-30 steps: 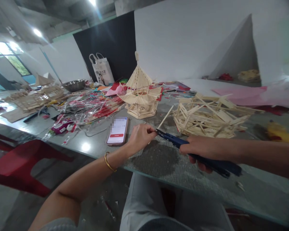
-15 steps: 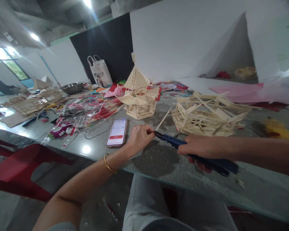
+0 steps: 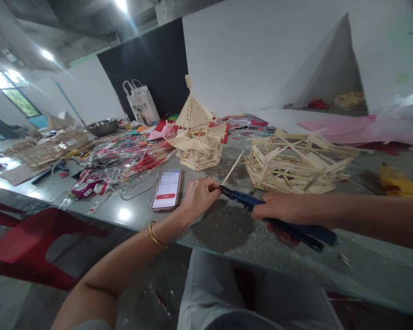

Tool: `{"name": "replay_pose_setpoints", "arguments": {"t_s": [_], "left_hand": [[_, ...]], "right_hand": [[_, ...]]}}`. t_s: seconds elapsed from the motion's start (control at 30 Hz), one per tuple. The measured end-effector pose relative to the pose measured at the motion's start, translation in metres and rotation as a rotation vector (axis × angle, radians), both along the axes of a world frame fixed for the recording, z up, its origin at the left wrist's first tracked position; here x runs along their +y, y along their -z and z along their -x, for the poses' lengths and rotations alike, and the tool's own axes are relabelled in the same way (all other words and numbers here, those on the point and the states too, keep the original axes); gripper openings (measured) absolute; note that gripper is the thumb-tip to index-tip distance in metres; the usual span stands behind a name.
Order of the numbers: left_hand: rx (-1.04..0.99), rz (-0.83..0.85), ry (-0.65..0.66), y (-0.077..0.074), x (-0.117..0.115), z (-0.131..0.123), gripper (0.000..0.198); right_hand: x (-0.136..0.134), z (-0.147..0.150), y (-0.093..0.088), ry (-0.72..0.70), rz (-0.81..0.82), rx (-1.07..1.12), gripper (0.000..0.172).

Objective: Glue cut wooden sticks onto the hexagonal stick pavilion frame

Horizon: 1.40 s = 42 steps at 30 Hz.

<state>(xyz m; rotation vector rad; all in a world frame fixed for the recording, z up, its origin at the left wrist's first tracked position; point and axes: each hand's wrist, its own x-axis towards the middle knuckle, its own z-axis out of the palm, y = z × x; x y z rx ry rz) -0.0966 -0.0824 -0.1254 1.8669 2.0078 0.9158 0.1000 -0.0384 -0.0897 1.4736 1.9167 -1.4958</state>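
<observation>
My left hand (image 3: 200, 196) pinches the near end of a thin wooden stick (image 3: 232, 168), which slants up and away to the right above the table. My right hand (image 3: 278, 208) is wrapped round the handles of a dark blue hand cutter (image 3: 242, 198). Its narrow black jaws meet the stick right at my left fingertips; whether they are fully closed cannot be made out. Behind my right hand lies an unfinished stick framework (image 3: 296, 160). A pagoda model (image 3: 198, 137) made of sticks, with a pointed roof, stands upright beyond my left hand.
A lit phone (image 3: 166, 190) lies left of my left hand. Plastic wrappers (image 3: 124, 153) and coloured scraps spread over the left side, near a metal bowl (image 3: 102, 127). A white bag (image 3: 142, 103) leans at the back. A red stool (image 3: 30, 243) stands beside the table's front edge.
The view has shifted very slightly. The cutter's handles sit a little closer to my body's middle; both hands keep their hold at the stick's near end.
</observation>
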Motion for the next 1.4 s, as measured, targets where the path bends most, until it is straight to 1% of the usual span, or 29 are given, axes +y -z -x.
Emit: {"name": "replay_pose_setpoints", "arguments": {"t_s": [0.37,0.5,0.67,0.77,0.87,0.97,1.1,1.2,1.3,1.4], "left_hand": [[-0.042,0.009,-0.002,0.002,0.0,0.001,0.017],[-0.074,0.023,-0.001,-0.001,-0.001,0.001,0.019],[-0.054,0.046,-0.009,-0.005,-0.001,0.0,0.02],[-0.066,0.049,-0.004,-0.004,0.0,0.0,0.024],[-0.059,0.043,-0.005,-0.002,0.002,0.001,0.029],[-0.031,0.046,-0.024,-0.001,0.004,0.003,0.031],[0.029,0.039,-0.037,-0.002,0.006,0.004,0.028],[0.068,0.03,-0.037,-0.002,0.01,0.006,0.028],[0.124,0.016,-0.022,0.002,0.012,0.008,0.029],[0.272,-0.009,0.01,0.007,0.012,0.011,0.027]], "right_hand": [[0.006,-0.001,0.007,-0.036,0.037,0.009,0.024],[0.006,-0.001,0.006,-0.04,0.019,0.02,0.022],[0.005,0.0,0.002,-0.03,-0.023,0.018,0.017],[0.005,0.001,-0.001,-0.045,-0.053,-0.008,0.016],[0.007,0.001,0.0,-0.056,-0.083,-0.022,0.016],[0.011,0.002,0.006,-0.074,-0.113,-0.018,0.019],[0.016,0.006,0.011,-0.09,-0.131,-0.007,0.024],[0.018,0.012,0.01,-0.086,-0.122,0.031,0.033],[0.019,0.018,0.006,-0.123,-0.16,0.014,0.043],[0.018,0.023,0.004,-0.164,-0.196,-0.015,0.048]]}}
